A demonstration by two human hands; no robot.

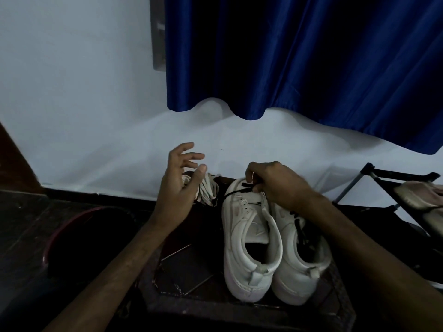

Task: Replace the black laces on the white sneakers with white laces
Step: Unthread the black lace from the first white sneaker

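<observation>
Right hand pinches thin black lace at toe of left white leather sneaker. Left hand hovers, fingers spread, nothing held. Bundled white laces just beyond it. Right white sneaker touching alongside, black-laced.

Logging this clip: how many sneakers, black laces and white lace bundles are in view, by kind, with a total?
White sneakers: 2 (left sneaker, right sneaker)
Black laces: 2 (pinched lace in the right hand; threaded lace on the right sneaker)
White lace bundle: 1
Total: 5
</observation>
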